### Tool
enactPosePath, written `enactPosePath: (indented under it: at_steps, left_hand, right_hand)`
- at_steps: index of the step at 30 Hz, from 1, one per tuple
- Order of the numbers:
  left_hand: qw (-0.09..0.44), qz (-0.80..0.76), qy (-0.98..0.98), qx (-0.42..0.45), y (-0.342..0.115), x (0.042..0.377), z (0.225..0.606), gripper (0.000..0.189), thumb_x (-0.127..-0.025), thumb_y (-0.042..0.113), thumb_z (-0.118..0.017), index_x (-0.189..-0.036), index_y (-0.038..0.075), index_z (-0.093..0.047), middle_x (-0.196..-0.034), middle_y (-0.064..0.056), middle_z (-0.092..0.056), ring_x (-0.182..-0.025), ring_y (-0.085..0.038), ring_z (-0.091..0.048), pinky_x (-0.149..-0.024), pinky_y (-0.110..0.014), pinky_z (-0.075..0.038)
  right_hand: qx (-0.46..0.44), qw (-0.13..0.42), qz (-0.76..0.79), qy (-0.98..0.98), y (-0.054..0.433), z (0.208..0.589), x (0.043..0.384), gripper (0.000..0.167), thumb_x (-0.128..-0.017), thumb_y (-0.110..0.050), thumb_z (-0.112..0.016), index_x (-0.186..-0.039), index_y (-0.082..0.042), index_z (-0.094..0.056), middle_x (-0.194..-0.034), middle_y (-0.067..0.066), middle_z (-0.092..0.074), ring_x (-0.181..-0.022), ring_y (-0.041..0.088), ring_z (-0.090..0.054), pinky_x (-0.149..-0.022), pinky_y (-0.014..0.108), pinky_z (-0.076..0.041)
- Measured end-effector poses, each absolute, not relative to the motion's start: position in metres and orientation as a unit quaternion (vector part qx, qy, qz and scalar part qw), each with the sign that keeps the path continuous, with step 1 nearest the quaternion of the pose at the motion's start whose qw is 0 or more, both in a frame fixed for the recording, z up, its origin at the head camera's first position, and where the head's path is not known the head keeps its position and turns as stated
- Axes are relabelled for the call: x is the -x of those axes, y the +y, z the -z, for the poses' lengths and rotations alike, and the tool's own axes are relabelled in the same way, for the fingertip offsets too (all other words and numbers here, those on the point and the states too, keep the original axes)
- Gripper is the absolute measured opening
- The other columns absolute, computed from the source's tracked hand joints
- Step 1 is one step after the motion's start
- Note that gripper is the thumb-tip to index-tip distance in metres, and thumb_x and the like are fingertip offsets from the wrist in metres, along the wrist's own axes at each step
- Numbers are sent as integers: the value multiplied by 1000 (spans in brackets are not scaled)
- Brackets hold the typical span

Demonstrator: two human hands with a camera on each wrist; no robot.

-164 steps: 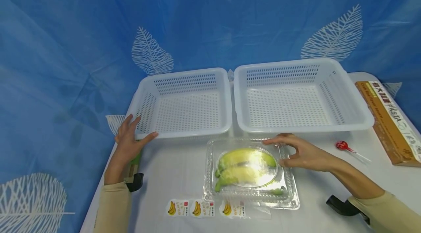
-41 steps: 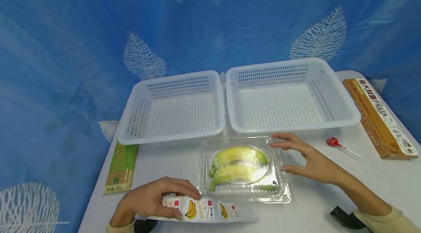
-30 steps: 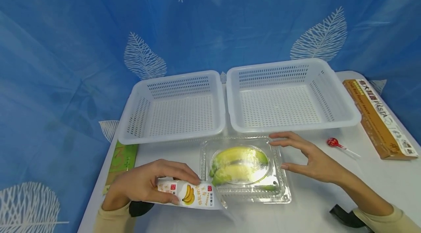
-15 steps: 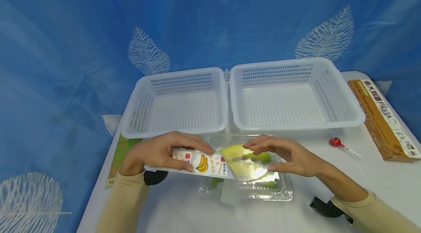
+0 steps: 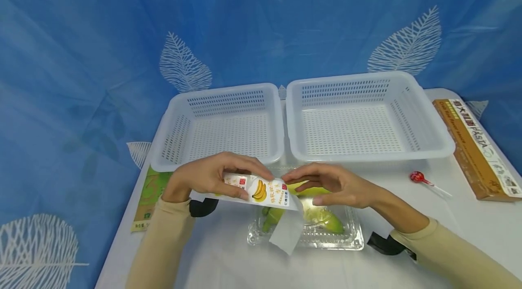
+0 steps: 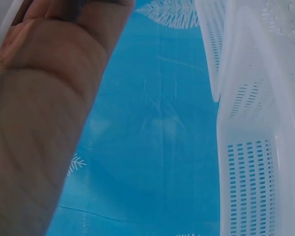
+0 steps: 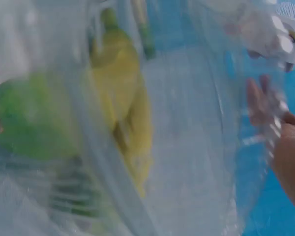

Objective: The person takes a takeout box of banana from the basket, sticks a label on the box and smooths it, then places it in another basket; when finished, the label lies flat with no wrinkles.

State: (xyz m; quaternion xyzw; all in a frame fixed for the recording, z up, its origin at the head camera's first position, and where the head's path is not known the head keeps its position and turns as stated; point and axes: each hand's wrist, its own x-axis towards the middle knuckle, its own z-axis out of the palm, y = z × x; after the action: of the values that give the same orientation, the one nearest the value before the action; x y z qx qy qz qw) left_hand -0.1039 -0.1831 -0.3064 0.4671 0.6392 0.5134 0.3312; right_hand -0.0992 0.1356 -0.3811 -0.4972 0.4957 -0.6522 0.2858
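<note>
My left hand (image 5: 220, 175) grips a strip of banana-print stickers (image 5: 261, 191) between thumb and fingers, raised over the table. The strip's right end bends down as a bare, pale backing tail (image 5: 288, 231). My right hand (image 5: 346, 189) is at that end, fingertips right by the printed edge and thumb held apart from the fingers. Below both hands lies a clear plastic clamshell box (image 5: 355, 240) with bananas (image 5: 332, 223) inside, partly covered by strip and hand. The left wrist view shows my left palm (image 6: 54, 54); the right wrist view shows a yellow banana (image 7: 130, 98) through clear plastic.
Two white perforated baskets, left (image 5: 277, 157) and right (image 5: 442, 151), stand side by side behind the hands. At right lie a red lollipop (image 5: 417, 176) and a brown pasta box (image 5: 475, 157). A green packet (image 5: 147, 198) sits at left, partly behind my left arm.
My left hand took up the sticker strip from the table front and brought it up and right, over the clamshell box. My right hand moved left from beside the box to the strip's end.
</note>
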Motion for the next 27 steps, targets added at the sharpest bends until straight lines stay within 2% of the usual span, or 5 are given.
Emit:
enactPosePath:
  at_steps: [4, 7, 17, 23, 27]
  left_hand:
    - [330, -517, 642, -460, -183, 106, 306, 48, -90, -2, -67, -135, -8, -52, -137, -23, -52, -102, -20, -60, -78, -33, -57]
    - [335, -523, 640, -452, -184, 106, 305, 48, -90, -3, -66, -135, -9, -51, -138, -24, -51, -103, -20, -60, -78, -33, -57]
    - [336, -526, 654, -428, -191, 108, 308, 47, -90, -2, -67, -135, -7, -52, -136, -22, -53, -101, -21, -59, -76, -31, -57]
    - [335, -522, 660, -423, -194, 109, 310, 47, -90, -2, -67, -134, -7, -54, -136, -22, -53, -103, -21, -57, -75, -31, -57]
    - [337, -516, 669, -417, -197, 108, 313, 47, -90, -1, -67, -134, -6, -54, -136, -22, -53, -103, -20, -57, -77, -30, -56]
  right_hand:
    - [470, 323, 655, 496, 132, 382, 96, 45, -92, 16, -49, -136, 12, -40, -146, 5, -46, -136, 22, -46, -111, 42, -39]
    - [457, 336, 649, 507, 130, 381, 94, 42, -92, 15, -50, -133, 11, -43, -142, 1, -49, -135, 17, -46, -111, 38, -40]
    - [444, 313, 634, 550, 132, 381, 94, 38, -92, 13, -53, -129, 7, -48, -131, 1, -53, -117, 14, -55, -102, 33, -48]
    - [437, 295, 631, 569, 132, 381, 96, 36, -92, 11, -54, -128, 5, -51, -122, 2, -56, -94, 15, -55, -85, 28, -50]
    - [430, 284, 632, 579, 134, 382, 98, 32, -91, 10, -57, -123, 4, -54, -118, 3, -58, -90, 16, -56, -81, 26, -51]
